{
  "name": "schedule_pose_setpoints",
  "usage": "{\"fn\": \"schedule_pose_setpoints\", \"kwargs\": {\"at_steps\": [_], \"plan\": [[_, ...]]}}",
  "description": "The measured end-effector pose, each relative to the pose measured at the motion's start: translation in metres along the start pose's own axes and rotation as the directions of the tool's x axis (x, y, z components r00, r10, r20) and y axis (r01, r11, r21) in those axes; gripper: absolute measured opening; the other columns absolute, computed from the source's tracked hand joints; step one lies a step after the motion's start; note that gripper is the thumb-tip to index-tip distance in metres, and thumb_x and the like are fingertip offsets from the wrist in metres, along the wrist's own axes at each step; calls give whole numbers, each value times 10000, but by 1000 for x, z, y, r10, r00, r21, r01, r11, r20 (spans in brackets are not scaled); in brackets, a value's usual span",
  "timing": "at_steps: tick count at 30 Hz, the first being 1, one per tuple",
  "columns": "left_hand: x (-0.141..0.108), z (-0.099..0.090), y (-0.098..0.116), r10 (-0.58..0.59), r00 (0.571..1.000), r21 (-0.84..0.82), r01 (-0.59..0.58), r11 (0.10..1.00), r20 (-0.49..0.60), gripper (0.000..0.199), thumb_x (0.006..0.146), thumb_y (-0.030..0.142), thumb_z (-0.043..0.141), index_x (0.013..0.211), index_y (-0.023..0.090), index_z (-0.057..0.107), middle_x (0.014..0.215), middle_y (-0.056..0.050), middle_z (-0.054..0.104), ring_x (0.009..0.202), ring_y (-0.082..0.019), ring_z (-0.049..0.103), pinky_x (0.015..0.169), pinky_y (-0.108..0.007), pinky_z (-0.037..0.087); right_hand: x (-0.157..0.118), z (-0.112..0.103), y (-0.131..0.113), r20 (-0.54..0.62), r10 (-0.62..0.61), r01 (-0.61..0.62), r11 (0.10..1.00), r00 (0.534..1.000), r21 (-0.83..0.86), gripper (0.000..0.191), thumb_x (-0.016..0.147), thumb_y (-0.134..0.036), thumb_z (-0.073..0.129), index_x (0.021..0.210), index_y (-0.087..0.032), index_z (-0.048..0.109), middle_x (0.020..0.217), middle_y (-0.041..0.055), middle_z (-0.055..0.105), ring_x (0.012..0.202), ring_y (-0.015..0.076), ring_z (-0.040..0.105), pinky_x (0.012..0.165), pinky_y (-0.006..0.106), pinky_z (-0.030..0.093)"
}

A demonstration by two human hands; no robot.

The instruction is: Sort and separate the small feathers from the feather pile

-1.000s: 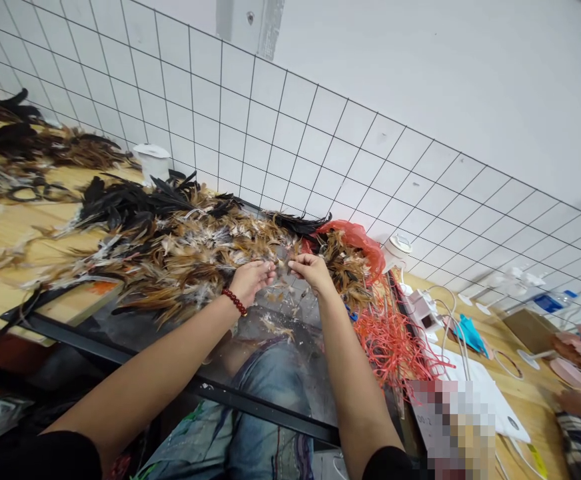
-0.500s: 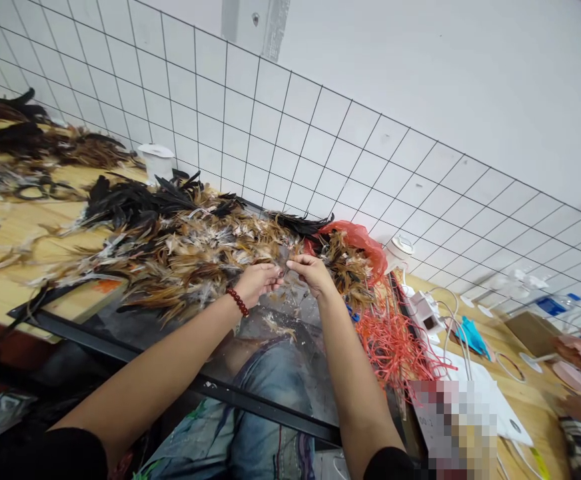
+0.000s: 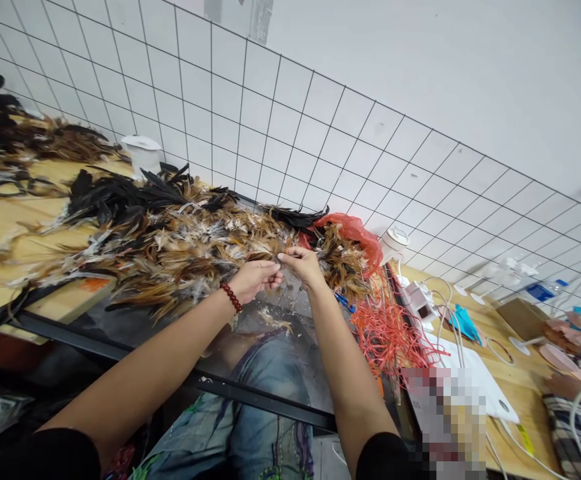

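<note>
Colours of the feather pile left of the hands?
Feathers: mostly golden brown with whitish bits, black towards the back. Head view shows it best.

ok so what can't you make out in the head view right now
Head view: whatever is between the bare left hand and the bare right hand; too small, and covered by the hands.
Head view: most of the flat grey panel; masked by pixel blocks.
Head view: the rest of the co-worker's black-and-white plaid sleeve; cut off by the right edge.
</note>
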State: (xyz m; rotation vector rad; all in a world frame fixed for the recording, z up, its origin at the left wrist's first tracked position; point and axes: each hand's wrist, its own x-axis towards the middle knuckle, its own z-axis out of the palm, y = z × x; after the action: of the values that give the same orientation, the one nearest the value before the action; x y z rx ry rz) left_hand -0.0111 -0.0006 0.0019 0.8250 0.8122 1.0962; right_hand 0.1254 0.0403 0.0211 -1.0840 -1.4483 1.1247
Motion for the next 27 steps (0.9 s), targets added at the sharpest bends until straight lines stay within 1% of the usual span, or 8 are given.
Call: {"fn": "schedule_pose_setpoints", "kwargs": {"at_steps": [4,7,10,16,18,21,24,27], "plan": [[0,-1,0,-4,999,28,3,1000,50,104,764,172,663,727,79,635,623,-38,587,526,-97,555,499,-208,447,-1,-9,-5,24,3,-2,999,1000,-36,358,564,-450,742,720,-147,630,677,-20,577,600,82,465,566,212,365],[1,-3,-1,12,1000,6,-12,1000,18,97,781,172,645,750,80,640,632,-35,581,535,-94,554,515,-209,451,-5,-22,-13,141,76,-60,991,987,-116,370,629,-438,720,862,-157,661,732,-10,617,596,74,477,562,204,378],[3,-4,-2,12,1000,-17,-12,1000,3,94,791,147,625,720,85,621,629,-39,584,532,-91,553,521,-204,451,-8,-32,-16,288,187,-142,975,939,-171,386,580,-372,782,874,-148,671,709,-9,632,586,72,499,572,201,401],[4,-4,-3,14,997,-30,-12,999,73,127,770,149,649,670,90,597,606,-38,577,517,-89,544,499,-195,443,-7,-28,-8,443,238,-188,970,864,-155,393,506,-364,828,797,-147,679,654,-18,642,555,64,511,503,172,359],[4,-5,-2,17,999,-34,-16,999,41,97,771,144,648,702,84,615,615,-41,586,523,-89,551,507,-195,451,-5,-28,-6,411,273,-218,960,870,-177,379,502,-375,825,760,-137,681,624,-14,636,533,66,511,490,178,354],[6,-7,-2,14,999,-56,-15,998,-33,61,775,138,642,762,79,635,635,-43,598,529,-86,557,513,-191,456,-4,-33,-7,308,258,-217,963,916,-163,345,499,-374,814,695,-130,669,552,-28,594,498,66,493,488,189,357],[7,-8,-2,4,998,-83,-9,997,-61,47,779,127,630,767,82,631,637,-39,596,526,-84,556,507,-189,458,-4,-35,-9,267,156,-120,982,951,-147,293,543,-369,778,672,-137,654,516,-52,544,474,53,438,486,188,343],[8,-9,-2,19,998,-122,-25,992,-52,44,770,124,641,771,82,629,644,-39,600,539,-85,561,510,-188,461,-2,-32,-7,211,79,-44,985,974,-165,252,624,-348,711,782,-158,662,637,-34,602,527,64,476,500,184,356]]}}
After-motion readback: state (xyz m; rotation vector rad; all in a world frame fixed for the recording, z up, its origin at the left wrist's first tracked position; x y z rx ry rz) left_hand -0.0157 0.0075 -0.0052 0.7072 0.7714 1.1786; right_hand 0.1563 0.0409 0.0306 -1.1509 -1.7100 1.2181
